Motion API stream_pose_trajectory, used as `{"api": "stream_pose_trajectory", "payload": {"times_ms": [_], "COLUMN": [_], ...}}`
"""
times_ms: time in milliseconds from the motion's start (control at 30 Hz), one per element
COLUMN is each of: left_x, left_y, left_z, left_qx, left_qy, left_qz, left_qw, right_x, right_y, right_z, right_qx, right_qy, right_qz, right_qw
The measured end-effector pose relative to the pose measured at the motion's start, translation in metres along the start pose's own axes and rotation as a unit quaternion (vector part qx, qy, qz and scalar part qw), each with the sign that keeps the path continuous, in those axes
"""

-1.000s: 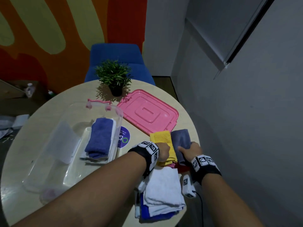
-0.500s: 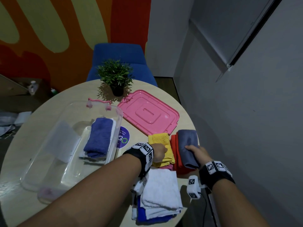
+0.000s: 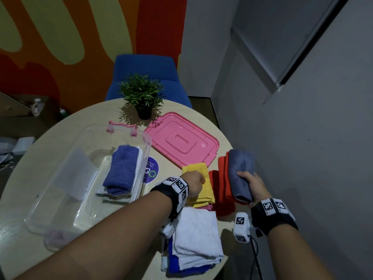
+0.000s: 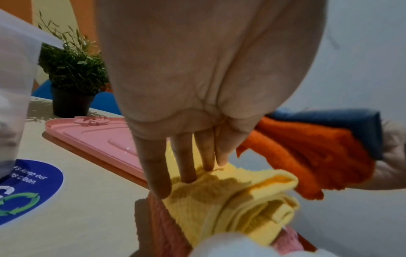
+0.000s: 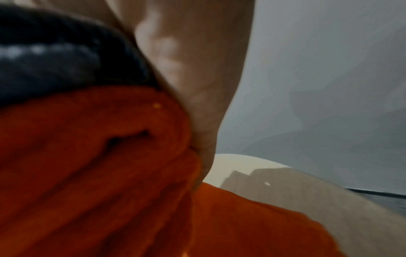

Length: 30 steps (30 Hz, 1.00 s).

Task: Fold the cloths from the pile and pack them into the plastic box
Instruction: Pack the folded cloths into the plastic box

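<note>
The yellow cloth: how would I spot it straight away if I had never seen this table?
Find the pink lid lying flat on the round table. At its near edge lies the yellow cloth, folded, with the left hand pressing on it. It is the only yellow one, beside orange cloths.

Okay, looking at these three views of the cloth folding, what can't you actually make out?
- Right hand fingers: under the grey cloth and orange cloth in the head view; right wrist view blurred.
- Pink cloth: mostly under the yellow cloth.
- Purple sticker text: partly behind the plastic box wall.
</note>
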<state>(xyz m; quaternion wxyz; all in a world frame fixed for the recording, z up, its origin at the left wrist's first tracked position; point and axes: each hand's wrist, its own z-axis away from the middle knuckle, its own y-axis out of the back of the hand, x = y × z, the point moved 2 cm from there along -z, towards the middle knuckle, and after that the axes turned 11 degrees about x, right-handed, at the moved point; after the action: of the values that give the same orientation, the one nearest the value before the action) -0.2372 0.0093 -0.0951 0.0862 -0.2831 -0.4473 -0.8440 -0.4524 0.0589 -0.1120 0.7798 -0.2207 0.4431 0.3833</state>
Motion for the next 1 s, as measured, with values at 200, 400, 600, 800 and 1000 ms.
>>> {"api": "stream_pose_trajectory", "payload": {"times_ms": [200,400,600,800,1000], "left_x": [-0.005,-0.001,-0.057,-0.146,-0.215], "left_y": [0.013,0.053,0.106,0.165,0.200], "left_z": [0.000,0.016,0.044,0.078,0.090], "left_qx": [0.114,0.086,0.213,0.313,0.377], "left_qy": [-0.007,0.008,-0.010,0.055,0.258], "left_qz": [0.138,0.601,0.596,0.555,0.165], "left_qw": [0.984,0.795,0.774,0.769,0.874], "right_x": [-0.040,-0.052,-0.036,-0.004,0.035], "right_y": [-0.040,-0.108,-0.193,-0.267,-0.285], "right_z": [0.047,0.098,0.126,0.129,0.128], "right_qx": [-0.115,-0.176,-0.156,-0.279,-0.214], "right_qy": [0.053,0.097,0.210,0.205,0.289], "right_qz": [-0.063,-0.037,0.111,0.192,0.574], "right_qw": [0.990,0.979,0.959,0.918,0.735]}}
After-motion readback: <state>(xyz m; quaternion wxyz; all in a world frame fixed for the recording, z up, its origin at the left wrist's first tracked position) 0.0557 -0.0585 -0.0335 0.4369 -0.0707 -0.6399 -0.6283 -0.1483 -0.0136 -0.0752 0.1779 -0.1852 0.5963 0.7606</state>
